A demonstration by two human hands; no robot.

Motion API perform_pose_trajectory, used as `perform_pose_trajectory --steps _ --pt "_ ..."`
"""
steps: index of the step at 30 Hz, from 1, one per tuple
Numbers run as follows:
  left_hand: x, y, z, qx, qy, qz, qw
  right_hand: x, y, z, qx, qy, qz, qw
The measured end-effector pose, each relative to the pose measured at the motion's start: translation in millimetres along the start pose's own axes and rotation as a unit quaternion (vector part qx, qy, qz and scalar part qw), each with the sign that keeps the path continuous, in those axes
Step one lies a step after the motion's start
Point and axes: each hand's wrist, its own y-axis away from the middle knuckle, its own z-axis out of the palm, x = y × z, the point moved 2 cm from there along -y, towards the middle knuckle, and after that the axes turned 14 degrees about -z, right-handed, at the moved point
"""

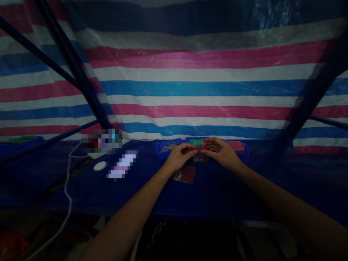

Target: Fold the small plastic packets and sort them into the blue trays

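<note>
My left hand (179,156) and my right hand (223,154) are raised over the blue table, facing each other, fingers curled in a pinch. Between them is a small see-through plastic bag (200,158) with a reddish tint; each hand grips one side of it. Dim light hides what is inside. Just below, a flat reddish packet (187,175) with a shiny surface lies on the table, partly beside my left wrist.
Blue trays stand behind my hands: one with clear plastic bags (169,146), one with green pieces (196,142), one with a pink stack (237,146). Left are a white round object (99,166), a blurred bright rectangle (123,165) and a white cable (69,195).
</note>
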Motion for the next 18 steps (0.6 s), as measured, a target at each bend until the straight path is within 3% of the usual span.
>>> perform_pose_trajectory --steps 6,18 --pt "-3.5 -4.7 -2.1 -0.001 0.06 -0.026 0.998 9.1 0.6 -4.9 0.003 0.032 0.051 0.998" --pt "-2.5 -1.5 -0.9 0.01 0.029 -0.005 1.0 5.5 0.4 -7.4 0.026 0.063 0.058 0.996"
